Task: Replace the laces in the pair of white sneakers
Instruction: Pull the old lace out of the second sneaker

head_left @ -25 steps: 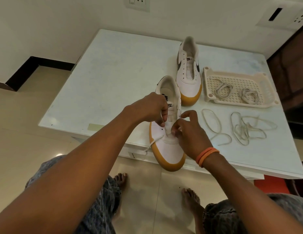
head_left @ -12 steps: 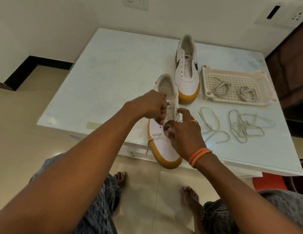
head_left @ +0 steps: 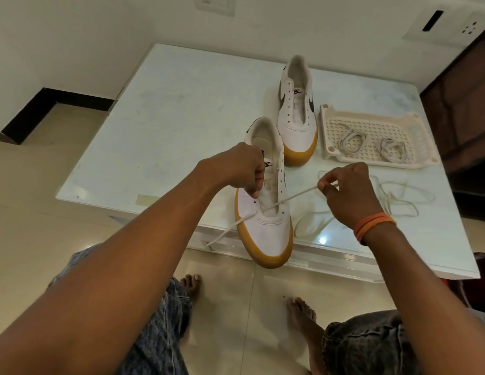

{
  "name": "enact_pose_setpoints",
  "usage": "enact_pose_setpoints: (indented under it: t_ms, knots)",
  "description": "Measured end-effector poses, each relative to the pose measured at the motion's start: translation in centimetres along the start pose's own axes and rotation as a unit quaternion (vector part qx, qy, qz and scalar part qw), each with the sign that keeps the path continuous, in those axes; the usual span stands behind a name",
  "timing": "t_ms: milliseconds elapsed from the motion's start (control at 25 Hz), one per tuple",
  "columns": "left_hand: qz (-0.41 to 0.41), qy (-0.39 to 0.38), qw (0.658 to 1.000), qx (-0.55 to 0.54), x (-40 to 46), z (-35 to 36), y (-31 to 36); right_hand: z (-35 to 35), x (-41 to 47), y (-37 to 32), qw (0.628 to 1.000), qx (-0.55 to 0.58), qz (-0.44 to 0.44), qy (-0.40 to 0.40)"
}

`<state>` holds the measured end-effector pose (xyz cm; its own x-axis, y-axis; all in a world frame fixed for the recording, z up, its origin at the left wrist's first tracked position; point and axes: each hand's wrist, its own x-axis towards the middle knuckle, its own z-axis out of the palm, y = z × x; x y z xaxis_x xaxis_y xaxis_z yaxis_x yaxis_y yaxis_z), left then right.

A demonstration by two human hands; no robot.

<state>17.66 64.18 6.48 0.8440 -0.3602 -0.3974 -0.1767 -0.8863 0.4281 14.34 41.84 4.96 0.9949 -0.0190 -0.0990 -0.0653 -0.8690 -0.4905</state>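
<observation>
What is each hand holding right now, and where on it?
Right hand pinches the lace near its free end. Left hand grips the near sneaker at its eyelet edge.

A white table [head_left: 182, 117] with a glossy top stood against the wall on a pale tiled floor [head_left: 33, 212]. Near its front edge lay a white sneaker [head_left: 268, 231] with a tan sole, its toe jutting past the edge. A second matching sneaker [head_left: 297, 123] sat farther back, just beside a cream perforated tray [head_left: 371, 117] that held two coiled laces [head_left: 371, 143]. In front of the tray, loose laces [head_left: 395, 201] lay tangled on the tabletop. A strip of tape [head_left: 146, 198] was stuck near the front left edge.
</observation>
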Motion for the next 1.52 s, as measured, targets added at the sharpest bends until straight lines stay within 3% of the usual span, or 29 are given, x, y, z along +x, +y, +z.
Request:
enact_pose_setpoints:
  t_ms: [120, 280, 440, 600, 720, 840, 960, 1080, 1400, 1520]
  knots:
    - [-0.007, -0.003, 1.000, 0.003, 0.1, 0.0, 0.2, 1.6, -1.3, -1.6, 0.997, -0.012, -0.072, 0.012]
    - [-0.012, 0.001, 1.000, 0.006, 0.1, 0.1, 0.4, 5.1, -3.5, -3.9, 0.982, -0.099, -0.153, -0.048]
    - [-0.013, 0.003, 1.000, 0.002, 0.1, 0.1, 0.2, 5.7, -3.3, -3.3, 0.984, -0.109, -0.134, -0.042]
    - [-0.010, 0.001, 1.000, -0.001, 0.0, 0.0, 0.0, 1.7, -0.5, -1.6, 0.999, 0.028, -0.045, 0.003]
    - [-0.011, -0.002, 1.000, -0.003, 0.0, -0.1, 0.1, 0.1, 0.4, -0.2, 0.999, 0.032, -0.003, 0.028]
    - [-0.018, -0.006, 1.000, -0.006, 0.0, -0.1, 0.2, 1.8, -0.9, -1.5, 0.996, -0.004, -0.086, 0.028]
    - [-0.023, -0.003, 1.000, -0.006, 0.0, 0.1, 0.4, 4.7, -2.8, -3.7, 0.984, -0.073, -0.159, -0.029]
    - [-0.021, -0.004, 1.000, -0.008, -0.1, 0.0, 0.4, 6.1, -3.2, -3.9, 0.981, -0.113, -0.148, -0.046]
    - [-0.015, -0.010, 1.000, -0.005, -0.2, -0.3, 0.1, -0.1, 0.7, -0.1, 0.998, 0.033, -0.012, 0.052]
    - [-0.014, -0.010, 1.000, -0.003, 0.0, -0.3, 0.2, 1.4, -0.6, -1.3, 0.996, 0.037, -0.082, 0.026]
